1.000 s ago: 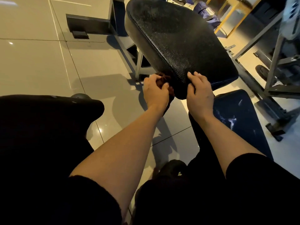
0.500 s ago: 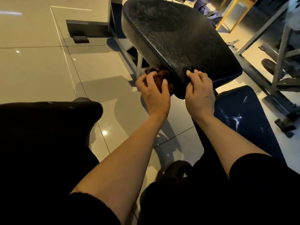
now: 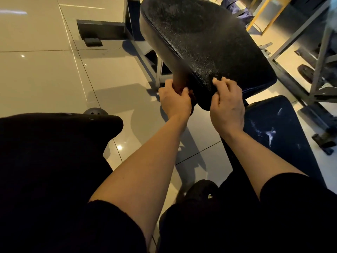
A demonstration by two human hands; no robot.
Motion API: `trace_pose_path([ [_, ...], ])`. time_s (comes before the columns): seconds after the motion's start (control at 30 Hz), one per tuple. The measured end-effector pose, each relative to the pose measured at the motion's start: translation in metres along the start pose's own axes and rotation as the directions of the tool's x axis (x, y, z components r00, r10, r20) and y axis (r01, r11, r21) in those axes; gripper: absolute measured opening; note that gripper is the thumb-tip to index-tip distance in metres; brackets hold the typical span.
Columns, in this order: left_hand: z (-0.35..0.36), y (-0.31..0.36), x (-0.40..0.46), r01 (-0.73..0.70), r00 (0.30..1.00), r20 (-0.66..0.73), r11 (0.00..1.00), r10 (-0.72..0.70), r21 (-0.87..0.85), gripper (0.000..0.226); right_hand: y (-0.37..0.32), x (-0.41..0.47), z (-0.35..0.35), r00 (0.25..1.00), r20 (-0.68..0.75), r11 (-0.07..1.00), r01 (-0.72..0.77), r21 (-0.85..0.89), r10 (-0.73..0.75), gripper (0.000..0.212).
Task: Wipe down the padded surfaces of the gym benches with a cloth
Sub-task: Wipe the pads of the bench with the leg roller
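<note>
1. Soft, dark reddish cloth (image 3: 179, 86) sits bunched inside your left hand (image 3: 175, 102), whose fingers curl around it and press it against the left side edge of the black pad (image 3: 204, 46), just beside its near corner.
2. You can judge the cloth as light and limp; keep it bunched in the palm so that it does not slip out.
3. Your right hand (image 3: 228, 106) grips the near corner of the pad, fingers close together and curled over the top, thumb hidden below.
4. The pad looks firm, with a pebbled, shiny skin, probably a little slippery; hold it at the edge, beyond your fingertips.
5. A blue pad (image 3: 273, 128) with white marks lies under your right wrist.
</note>
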State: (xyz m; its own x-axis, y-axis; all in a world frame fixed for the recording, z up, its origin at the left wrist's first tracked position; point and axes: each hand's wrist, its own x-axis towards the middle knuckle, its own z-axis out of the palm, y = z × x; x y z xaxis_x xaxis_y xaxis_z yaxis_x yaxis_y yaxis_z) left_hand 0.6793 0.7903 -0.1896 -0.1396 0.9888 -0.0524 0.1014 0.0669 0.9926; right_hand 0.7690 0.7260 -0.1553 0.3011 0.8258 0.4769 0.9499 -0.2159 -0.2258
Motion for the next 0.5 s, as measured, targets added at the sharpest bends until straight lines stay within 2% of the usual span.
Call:
trace_pose_path([
  [0.07,-0.001,-0.014,-0.009,0.114,0.991,0.063,0.993,-0.116,0.028,0.024,0.0,-0.001,0.0,1.0,0.002,1.0,0.004,-0.006,-0.004,0.039],
  [0.13,-0.004,-0.022,-0.026,0.13,0.99,0.047,0.991,-0.131,0.012,0.025,-0.001,-0.001,0.0,1.0,0.0,1.0,0.008,-0.018,-0.008,0.038],
  [0.23,-0.006,-0.011,-0.03,0.046,0.993,-0.103,0.997,-0.052,-0.06,0.031,-0.001,0.0,0.001,1.0,-0.012,1.0,0.005,-0.012,-0.006,0.038],
  [0.3,-0.006,0.008,-0.024,-0.084,0.978,-0.197,0.992,0.064,-0.097,0.031,-0.002,0.0,0.001,1.0,-0.01,1.0,-0.002,-0.004,0.002,0.038],
  [0.37,0.0,0.019,-0.019,-0.136,0.973,-0.2,0.986,0.115,-0.096,0.028,-0.002,0.0,0.0,1.0,-0.006,1.0,-0.004,-0.002,0.004,0.039],
  [0.4,0.001,0.019,-0.018,-0.094,0.983,-0.165,0.992,0.079,-0.088,0.027,-0.001,0.0,0.0,1.0,-0.006,1.0,-0.002,-0.002,0.002,0.04],
  [0.5,0.001,-0.002,-0.02,0.232,0.971,-0.043,0.972,-0.233,-0.034,0.023,-0.002,0.001,-0.001,1.0,-0.007,1.0,0.0,0.001,0.0,0.043],
])
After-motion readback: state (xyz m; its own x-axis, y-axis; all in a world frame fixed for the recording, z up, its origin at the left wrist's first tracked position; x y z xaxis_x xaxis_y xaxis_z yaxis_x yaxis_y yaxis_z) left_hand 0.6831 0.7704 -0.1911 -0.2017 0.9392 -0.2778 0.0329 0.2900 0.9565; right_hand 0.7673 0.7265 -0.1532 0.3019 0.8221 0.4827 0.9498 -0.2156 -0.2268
